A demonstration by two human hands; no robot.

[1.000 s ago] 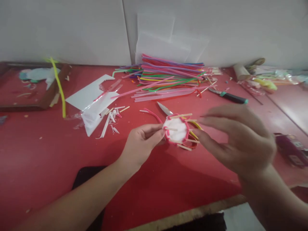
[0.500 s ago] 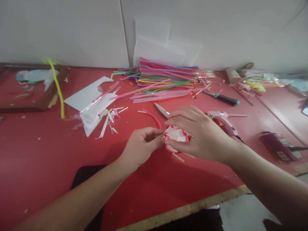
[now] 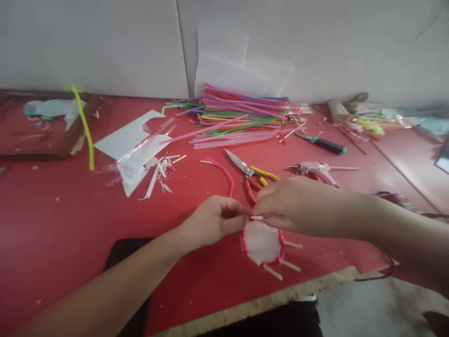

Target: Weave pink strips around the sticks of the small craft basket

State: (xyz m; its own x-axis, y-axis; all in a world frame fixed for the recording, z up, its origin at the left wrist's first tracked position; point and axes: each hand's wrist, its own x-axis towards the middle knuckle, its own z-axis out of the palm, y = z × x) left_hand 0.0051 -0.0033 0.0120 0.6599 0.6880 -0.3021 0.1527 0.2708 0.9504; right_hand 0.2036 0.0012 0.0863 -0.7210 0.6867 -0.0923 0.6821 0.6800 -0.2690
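Observation:
A small round white piece (image 3: 264, 241) has a pink pipe cleaner woven around its rim and several thin wooden sticks poking outward. It is tilted with its white face toward me. My left hand (image 3: 224, 220) pinches its upper left rim. At the top rim, beside a short stick end, my right hand (image 3: 277, 206) is closed on the piece; its fingertips are partly hidden. A loose length of pink pipe cleaner (image 3: 228, 175) runs up from behind my left fingers. Scissors (image 3: 242, 164) with red and yellow handles lie just beyond my right hand, partly covered.
Colourful pipe cleaners (image 3: 242, 112) are piled at the back. Cut white card (image 3: 122, 135) and scraps (image 3: 159, 173) lie left. A utility knife (image 3: 328, 144) and pink glue gun (image 3: 315, 169) lie right. A black flat object (image 3: 122, 250) is under my left forearm.
The round piece has moved down toward me and turned, showing more of its white face. My right hand has shifted from over it to its top rim, uncovering more of the scissors.

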